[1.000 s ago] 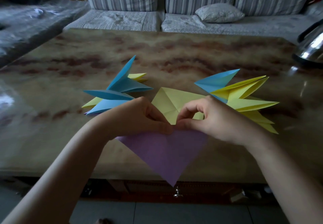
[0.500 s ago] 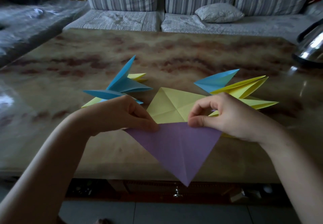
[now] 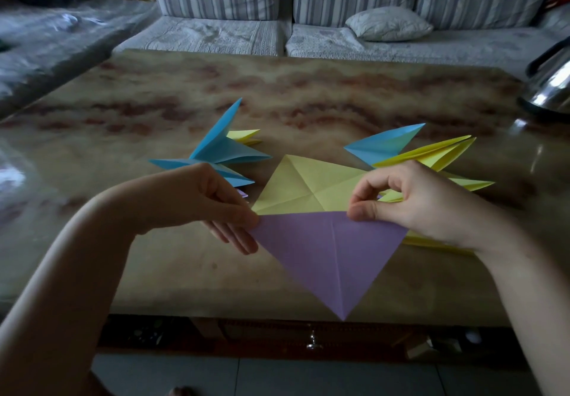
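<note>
Nearest me, both forearms come in from the bottom corners and meet at the purple paper, a folded triangle with its long edge on top and its tip pointing down at me. That tip reaches the near edge of the table; I can't tell if the paper rests on the top or hangs above it. My left hand pinches the paper's left corner, thumb on top and the other fingers lying straight under it. My right hand pinches the top edge right of the centre crease, thumb against curled forefinger, wrist over the paper's right corner. So both hands are clamped on the purple paper, set well apart along its top edge. There is bare table left of the paper and under my left forearm, less room to its right. Just beyond the paper's top edge and touching it in view lies a flat creased yellow sheet. Beyond-left of the paper are blue folded points, right behind my left hand. Beyond-right is a blue point with yellow folded points, partly hidden by my right hand. Far right of the paper, a steel kettle sits at the table's edge. Farthest beyond it, a striped sofa with a pillow.
</note>
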`<control>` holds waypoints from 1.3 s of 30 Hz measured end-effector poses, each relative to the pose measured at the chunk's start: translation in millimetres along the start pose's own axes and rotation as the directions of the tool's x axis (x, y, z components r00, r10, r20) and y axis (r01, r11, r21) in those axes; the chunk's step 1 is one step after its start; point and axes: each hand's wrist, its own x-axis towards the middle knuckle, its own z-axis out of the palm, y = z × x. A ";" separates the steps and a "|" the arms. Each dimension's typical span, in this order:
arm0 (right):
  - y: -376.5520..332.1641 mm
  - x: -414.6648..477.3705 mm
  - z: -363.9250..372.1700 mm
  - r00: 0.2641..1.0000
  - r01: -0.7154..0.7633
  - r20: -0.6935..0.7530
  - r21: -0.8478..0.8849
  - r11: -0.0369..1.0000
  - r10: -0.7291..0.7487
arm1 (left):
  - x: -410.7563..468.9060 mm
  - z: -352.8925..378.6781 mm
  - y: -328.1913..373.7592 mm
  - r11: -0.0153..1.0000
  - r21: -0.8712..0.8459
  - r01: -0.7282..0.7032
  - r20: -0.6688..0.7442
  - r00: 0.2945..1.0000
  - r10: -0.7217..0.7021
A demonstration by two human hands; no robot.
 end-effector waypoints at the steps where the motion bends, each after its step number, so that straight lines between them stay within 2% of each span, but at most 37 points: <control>1: 0.4 0.2 0.4 1.000 -0.005 0.000 -0.003 1.000 0.005 | -0.5 -0.3 -0.4 1.000 -0.001 -0.003 0.001 1.000 0.003; 11: -0.2 0.7 0.7 1.000 0.004 0.026 0.019 1.000 -0.005 | -0.4 -1.0 -2.0 1.000 -0.013 0.007 0.030 1.000 -0.006; 14: 3.2 1.1 -1.6 1.000 0.002 0.029 0.001 1.000 -0.003 | 1.0 -2.9 -4.7 1.000 -0.009 0.015 0.001 1.000 -0.015; 17: 11.7 -1.8 -10.8 0.999 -0.030 -0.026 -0.027 0.999 0.029 | -1.3 -9.7 -13.3 0.999 0.005 0.032 -0.027 0.999 -0.032; 22: 16.9 -2.6 -11.9 0.982 -0.017 -0.186 0.059 0.998 0.028 | 4.0 -4.1 -15.5 0.996 -0.088 -0.001 -0.158 0.987 -0.013; 26: 16.6 4.2 -1.5 0.910 0.007 -0.405 0.221 0.975 0.085 | 16.2 11.0 -5.5 0.925 -0.363 -0.110 -0.381 0.924 -0.039; 29: 15.6 7.5 8.7 0.846 0.015 -0.511 0.308 0.951 0.152 | 26.9 31.2 6.0 0.848 -0.506 -0.155 -0.419 0.904 -0.085; 32: 12.6 10.8 20.8 0.816 -0.003 -0.535 0.375 0.927 0.219 | 34.9 53.1 13.4 0.823 -0.538 -0.183 -0.414 0.908 -0.069; 34: 10.6 11.3 25.3 0.816 -0.003 -0.531 0.392 0.920 0.229 | 37.8 61.1 13.6 0.801 -0.551 -0.232 -0.463 0.884 -0.062; 37: 9.8 10.0 25.0 0.844 -0.017 -0.492 0.372 0.928 0.213 | 39.1 61.3 9.8 0.800 -0.532 -0.279 -0.558 0.825 -0.083; 39: 9.4 8.6 20.0 0.875 0.006 -0.451 0.370 0.929 0.175 | 37.7 58.8 8.2 0.805 -0.518 -0.290 -0.581 0.810 -0.082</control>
